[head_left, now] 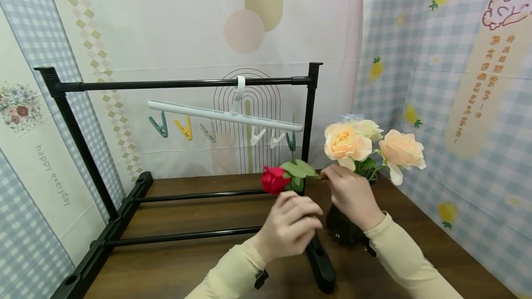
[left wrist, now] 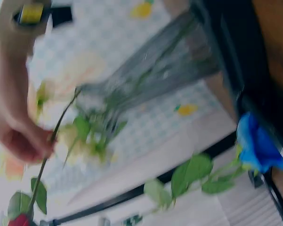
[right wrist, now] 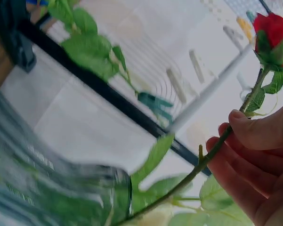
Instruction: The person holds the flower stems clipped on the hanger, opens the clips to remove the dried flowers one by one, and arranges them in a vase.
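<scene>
My right hand (head_left: 353, 193) pinches the stem of a red rose (right wrist: 273, 40) between thumb and fingers, and the bloom points left in the head view. The stem's lower part overlaps the mouth of a clear glass vase (right wrist: 61, 183) in the right wrist view. My left hand (head_left: 288, 225) is just below the red bloom, fingers loosely curled, with nothing seen in them. A blue rose (left wrist: 259, 143) hangs head down from a dark green clip (head_left: 291, 142); its bloom is hidden behind my left hand in the head view.
A pale blue hanger (head_left: 224, 115) with several coloured clips hangs tilted on a black rack (head_left: 187, 84). Peach roses (head_left: 347, 143) stand at the right, above the vase. The rack's right foot (head_left: 320, 262) lies on the brown table (head_left: 208, 262) between my forearms.
</scene>
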A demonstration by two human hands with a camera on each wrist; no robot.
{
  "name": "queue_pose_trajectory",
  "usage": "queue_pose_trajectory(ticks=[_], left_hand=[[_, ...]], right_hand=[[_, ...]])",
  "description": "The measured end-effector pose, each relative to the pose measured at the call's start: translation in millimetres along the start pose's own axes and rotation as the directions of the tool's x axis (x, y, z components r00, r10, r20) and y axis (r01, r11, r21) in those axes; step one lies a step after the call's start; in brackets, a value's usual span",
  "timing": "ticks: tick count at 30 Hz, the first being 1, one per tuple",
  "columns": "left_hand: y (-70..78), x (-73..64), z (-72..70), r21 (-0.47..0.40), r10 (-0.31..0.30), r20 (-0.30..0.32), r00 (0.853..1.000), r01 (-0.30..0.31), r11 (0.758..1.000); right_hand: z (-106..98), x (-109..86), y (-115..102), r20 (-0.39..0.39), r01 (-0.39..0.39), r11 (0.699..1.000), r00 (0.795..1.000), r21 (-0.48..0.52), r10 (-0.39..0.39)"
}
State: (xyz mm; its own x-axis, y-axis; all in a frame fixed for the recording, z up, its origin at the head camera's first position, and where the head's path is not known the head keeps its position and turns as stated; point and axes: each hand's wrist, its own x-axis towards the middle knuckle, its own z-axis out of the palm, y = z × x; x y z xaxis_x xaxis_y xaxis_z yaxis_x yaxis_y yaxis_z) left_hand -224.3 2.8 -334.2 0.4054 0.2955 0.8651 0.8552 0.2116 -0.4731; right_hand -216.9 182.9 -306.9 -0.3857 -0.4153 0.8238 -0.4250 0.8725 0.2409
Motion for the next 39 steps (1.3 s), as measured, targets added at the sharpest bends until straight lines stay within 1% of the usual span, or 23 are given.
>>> queue_pose_trajectory(ticks=[1,2,3,4,6,8,12,14,17,18,20,21,24,26,27,29,32,34,35,36,37,38,39], left_hand=[[3.8,-2.2,3.6,-0.016,0.025,0.042,0.999,-0.025,1.000],[7.6,-5.3,7.3,-0.031,0.035,0.081,0.996,-0.033,0.999],[11.2,-9.3,11.6,-0.049,0.029,0.115,0.993,-0.023,0.999],[14.4,-13.3,15.2,-0.058,0.016,0.150,0.989,-0.007,0.998],[18.9,-21.4,22.1,-0.075,-0.031,0.209,0.977,0.048,0.996],[20.9,-28.0,28.9,-0.100,-0.086,0.247,0.965,0.113,0.988],[21.8,-37.3,42.0,-0.160,-0.175,0.315,0.933,0.234,0.959],[22.3,-41.0,47.9,-0.183,-0.204,0.340,0.918,0.278,0.943],[24.1,-46.3,55.4,-0.177,-0.239,0.377,0.895,0.322,0.930],[25.0,-47.8,57.4,-0.169,-0.254,0.391,0.885,0.341,0.925],[27.2,-50.3,60.9,-0.146,-0.293,0.435,0.851,0.388,0.910],[28.3,-51.2,62.7,-0.127,-0.313,0.462,0.830,0.411,0.903],[30.9,-52.4,68.6,-0.058,-0.387,0.543,0.745,0.493,0.868],[31.5,-51.5,73.7,-0.010,-0.448,0.582,0.678,0.557,0.830],[31.4,-51.0,76.7,0.009,-0.483,0.594,0.643,0.596,0.803],[30.8,-50.2,82.7,0.037,-0.559,0.609,0.563,0.683,0.729],[29.9,-49.0,91.4,0.053,-0.658,0.618,0.430,0.812,0.581],[29.5,-47.8,97.4,0.063,-0.706,0.616,0.349,0.872,0.485],[29.4,-47.0,100.5,0.068,-0.726,0.613,0.313,0.894,0.443],[29.4,-46.2,103.4,0.081,-0.743,0.609,0.279,0.909,0.408],[29.6,-45.4,106.4,0.096,-0.755,0.607,0.246,0.921,0.378],[29.7,-44.5,109.2,0.109,-0.765,0.606,0.218,0.930,0.352],[30.0,-43.4,111.7,0.125,-0.771,0.606,0.194,0.935,0.333]], right_hand=[[-2.9,0.8,3.0,-0.006,-0.008,1.000,1.000,-0.001,0.008],[-5.8,1.9,5.5,-0.010,-0.014,1.000,1.000,-0.001,0.014],[-8.6,3.4,7.7,-0.014,-0.017,1.000,1.000,0.002,0.018],[-11.5,5.1,9.5,-0.015,-0.018,1.000,1.000,0.003,0.018],[-16.7,9.2,12.7,-0.021,-0.014,1.000,1.000,0.014,0.014],[-20.5,13.5,16.5,-0.024,-0.014,0.999,1.000,0.030,0.015],[-21.8,17.1,26.1,0.002,-0.061,0.995,0.998,0.080,0.061],[-20.0,14.5,31.2,0.029,-0.106,0.989,0.994,0.105,0.104],[-16.4,7.2,36.9,0.058,-0.164,0.977,0.986,0.140,0.157],[-15.2,4.9,38.2,0.061,-0.175,0.974,0.984,0.147,0.167],[-13.1,1.0,40.1,0.059,-0.187,0.969,0.982,0.163,0.180],[-12.1,-0.2,40.9,0.055,-0.189,0.968,0.982,0.166,0.183],[-10.0,-2.0,43.1,0.041,-0.199,0.965,0.980,0.172,0.195],[-9.7,-2.3,45.0,0.030,-0.215,0.961,0.977,0.175,0.213],[-9.4,-2.3,46.1,0.028,-0.224,0.959,0.975,0.175,0.222],[-8.4,-2.7,48.2,0.028,-0.241,0.955,0.970,0.175,0.240],[-6.4,-3.8,50.9,0.022,-0.256,0.949,0.966,0.182,0.257],[-5.1,-5.0,52.1,0.022,-0.262,0.947,0.965,0.185,0.262],[-4.8,-5.7,52.5,0.019,-0.266,0.945,0.963,0.190,0.267],[-4.7,-6.4,52.7,0.017,-0.271,0.944,0.962,0.190,0.273],[-4.7,-7.1,52.8,0.018,-0.278,0.942,0.960,0.188,0.279],[-4.8,-8.0,52.9,0.017,-0.283,0.941,0.958,0.186,0.285],[-4.8,-8.7,53.0,0.016,-0.291,0.939,0.956,0.183,0.293]])
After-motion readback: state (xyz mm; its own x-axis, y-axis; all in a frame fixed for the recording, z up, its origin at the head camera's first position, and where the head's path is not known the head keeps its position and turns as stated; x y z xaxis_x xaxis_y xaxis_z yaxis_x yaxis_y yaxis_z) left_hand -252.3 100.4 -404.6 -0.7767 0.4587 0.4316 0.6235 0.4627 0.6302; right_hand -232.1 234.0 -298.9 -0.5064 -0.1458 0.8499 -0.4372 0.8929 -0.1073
